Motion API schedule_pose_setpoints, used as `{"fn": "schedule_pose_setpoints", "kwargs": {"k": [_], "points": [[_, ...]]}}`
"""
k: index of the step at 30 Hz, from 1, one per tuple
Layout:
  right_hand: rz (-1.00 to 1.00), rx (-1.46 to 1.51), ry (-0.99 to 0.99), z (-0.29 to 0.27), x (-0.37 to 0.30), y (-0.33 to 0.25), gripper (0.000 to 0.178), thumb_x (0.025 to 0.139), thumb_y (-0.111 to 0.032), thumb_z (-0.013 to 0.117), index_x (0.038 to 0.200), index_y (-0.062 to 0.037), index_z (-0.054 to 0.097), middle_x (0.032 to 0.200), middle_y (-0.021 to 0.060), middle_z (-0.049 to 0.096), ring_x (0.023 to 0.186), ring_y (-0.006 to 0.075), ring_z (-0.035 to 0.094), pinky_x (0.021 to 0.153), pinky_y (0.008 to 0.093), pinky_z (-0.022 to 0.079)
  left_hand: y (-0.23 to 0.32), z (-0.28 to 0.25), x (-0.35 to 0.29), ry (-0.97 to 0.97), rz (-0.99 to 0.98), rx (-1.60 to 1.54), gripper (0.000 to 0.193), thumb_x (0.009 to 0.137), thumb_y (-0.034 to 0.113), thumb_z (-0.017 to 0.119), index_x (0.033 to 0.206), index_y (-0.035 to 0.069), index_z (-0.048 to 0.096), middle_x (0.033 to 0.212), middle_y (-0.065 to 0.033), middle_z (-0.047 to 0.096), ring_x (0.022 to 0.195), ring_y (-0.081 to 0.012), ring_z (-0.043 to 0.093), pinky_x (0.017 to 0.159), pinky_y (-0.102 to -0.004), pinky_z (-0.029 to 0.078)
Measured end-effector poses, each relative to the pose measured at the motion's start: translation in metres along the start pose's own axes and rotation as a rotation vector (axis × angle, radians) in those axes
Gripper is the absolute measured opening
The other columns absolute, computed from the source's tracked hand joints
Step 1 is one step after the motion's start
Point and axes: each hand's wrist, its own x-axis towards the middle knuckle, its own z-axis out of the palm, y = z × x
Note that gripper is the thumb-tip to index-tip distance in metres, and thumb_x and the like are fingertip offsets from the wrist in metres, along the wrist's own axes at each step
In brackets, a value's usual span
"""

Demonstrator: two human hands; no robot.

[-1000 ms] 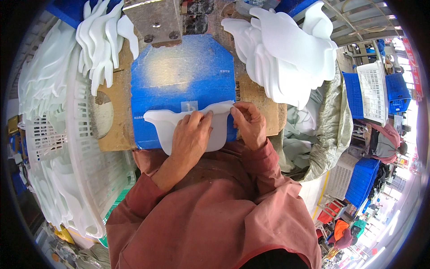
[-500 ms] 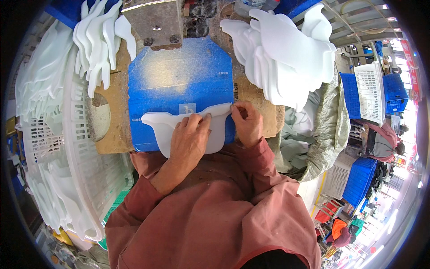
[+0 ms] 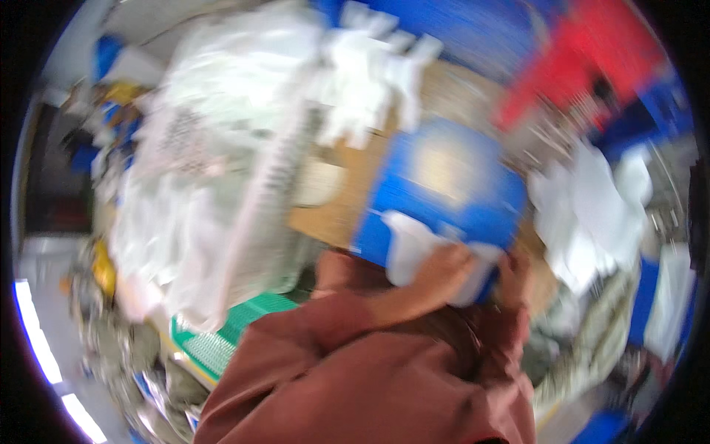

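Observation:
A white, smooth, curved sheet-like piece (image 3: 407, 246) with a wavy upper edge lies at the near edge of a blue board (image 3: 384, 196). Over its middle is my left hand (image 3: 446, 268), fingers bent across the upper edge and gripping it. My right hand (image 3: 513, 278) pinches the piece at its right end. Motion blur smears the fingertips of both hands. A pale dusty patch (image 3: 444, 170) marks the board beyond the piece.
White pieces hang in a cluster (image 3: 362, 81) at the far left and in another stack (image 3: 588, 214) at the right. A large white crate (image 3: 255, 229) with many more stands left. A green basket (image 3: 229, 329) is below it. Something red (image 3: 592, 55) shows at the far right.
My view has swung to the left and blurred, so the board and hands now appear farther right and tilted. Both hands stay at the same white piece.

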Motion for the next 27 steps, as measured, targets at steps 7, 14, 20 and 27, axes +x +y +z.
{"fn": "schedule_pose_setpoints", "kwargs": {"k": [7, 14, 20, 27], "points": [[-0.121, 0.424, 0.03, -0.008, 0.007, 0.004, 0.019, 0.1, -0.019, 0.071, 0.105, -0.0011, 0.065, 0.089, 0.0064, 0.065, 0.075, 0.0167, 0.06, 0.067, 0.0349, 0.051, -0.023, -0.001, -0.004, 0.066, 0.083, -0.262, 0.037, 0.095, 0.009, 0.062, 0.131, 0.003, 0.064, 0.111, -0.0197, 0.064, 0.105, -0.0381, 0.063, 0.093, -0.0468, 0.051], [-0.115, 0.789, -0.065, 0.02, 0.024, 0.012, 0.031, 0.104, -0.024, 0.064, 0.119, 0.0024, 0.065, 0.114, 0.0133, 0.065, 0.097, 0.0219, 0.064, 0.082, 0.0373, 0.053, -0.034, -0.001, -0.003, 0.139, 0.089, -0.529, 0.042, 0.101, 0.009, 0.06, 0.143, 0.002, 0.055, 0.106, -0.0215, 0.066, 0.1, -0.0405, 0.065, 0.088, -0.0494, 0.052], [-0.393, 0.207, 0.038, 0.025, 0.017, -0.003, 0.039, 0.105, -0.02, 0.062, 0.134, 0.0062, 0.062, 0.127, 0.0196, 0.065, 0.11, 0.0278, 0.065, 0.092, 0.041, 0.054, -0.033, -0.006, -0.003, 0.017, -0.028, -0.526, 0.048, 0.098, 0.009, 0.064, 0.145, 0.003, 0.054, 0.116, -0.0206, 0.062, 0.109, -0.0386, 0.062, 0.093, -0.0479, 0.051], [-0.458, 0.558, -0.125, -0.027, -0.044, -0.054, 0.04, 0.106, -0.009, 0.056, 0.143, 0.0041, 0.055, 0.133, 0.0211, 0.066, 0.114, 0.0275, 0.065, 0.103, 0.0382, 0.05, -0.034, -0.04, -0.001, 0.367, 0.347, 0.095, 0.051, 0.094, 0.027, 0.07, 0.138, 0.004, 0.059, 0.127, -0.0208, 0.059, 0.114, -0.0357, 0.061, 0.103, -0.0537, 0.043]]}}
